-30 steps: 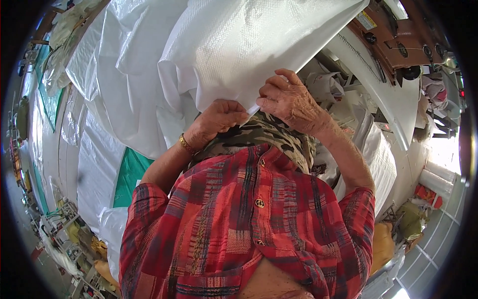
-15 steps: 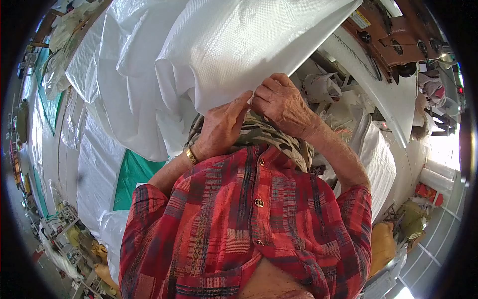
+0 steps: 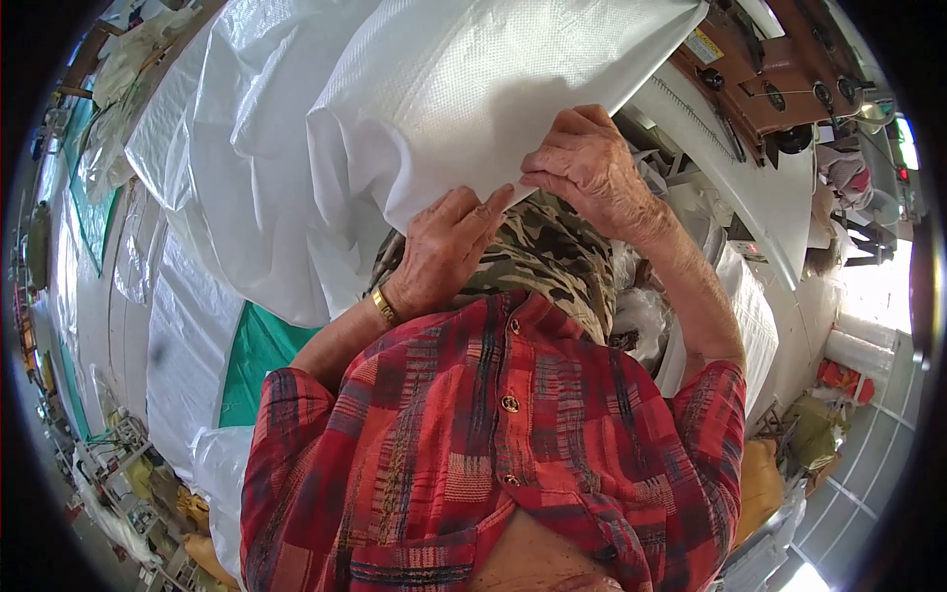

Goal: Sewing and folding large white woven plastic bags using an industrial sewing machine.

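A large sheet of white woven plastic [image 3: 434, 89] drapes over the far side and hangs down toward my lap. My left hand [image 3: 446, 247], with a gold band at the wrist, pinches the sheet's near edge between thumb and fingers. Just to its right, my right hand [image 3: 590, 173] is closed on the same edge, a little higher up. A short length of the edge runs between the two hands. The fingertips of the right hand partly hide what they grip.
A brown sewing machine [image 3: 764, 74] stands at the far right on a pale table [image 3: 725, 168]. Green sheeting [image 3: 264, 350] lies by my left arm. Clear plastic scraps [image 3: 646, 316] are bunched to the right of my camouflage trousers [image 3: 543, 252].
My right hand has moved right and slightly away from me along the sheet's edge, widening the gap to my left hand. The left hand has stayed nearly in place.
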Demonstrator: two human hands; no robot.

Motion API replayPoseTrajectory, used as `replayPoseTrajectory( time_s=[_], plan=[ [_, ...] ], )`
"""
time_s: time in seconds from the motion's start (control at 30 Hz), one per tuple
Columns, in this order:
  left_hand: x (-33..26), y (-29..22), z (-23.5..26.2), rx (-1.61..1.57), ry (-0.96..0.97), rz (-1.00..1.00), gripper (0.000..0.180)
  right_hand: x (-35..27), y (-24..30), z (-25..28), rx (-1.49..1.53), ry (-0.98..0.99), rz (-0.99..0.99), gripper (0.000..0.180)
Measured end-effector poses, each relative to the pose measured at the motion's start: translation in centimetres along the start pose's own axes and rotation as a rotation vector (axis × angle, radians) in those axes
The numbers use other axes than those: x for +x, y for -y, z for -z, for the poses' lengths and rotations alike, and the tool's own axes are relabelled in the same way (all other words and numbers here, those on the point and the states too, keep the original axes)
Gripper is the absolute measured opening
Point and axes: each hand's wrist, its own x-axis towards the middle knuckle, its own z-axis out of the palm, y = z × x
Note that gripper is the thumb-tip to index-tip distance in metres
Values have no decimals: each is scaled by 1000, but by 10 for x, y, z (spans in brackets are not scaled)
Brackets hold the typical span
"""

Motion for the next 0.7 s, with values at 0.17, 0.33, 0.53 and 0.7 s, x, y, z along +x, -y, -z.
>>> replayPoseTrajectory(
  time_s=[0.17,0.33,0.53,0.7],
  plan=[
    [11,-5,11,-108,13,-5,34,5,-13,18,-80,18,26,23],
    [12,6,18,-195,91,-25,35,6,-39,27,-109,29,55,27],
    [13,10,22,-158,117,-47,35,4,-84,53,-219,6,38,29],
    [18,10,14,-74,131,-97,34,-7,-120,72,-510,-89,28,27]
  ],
)
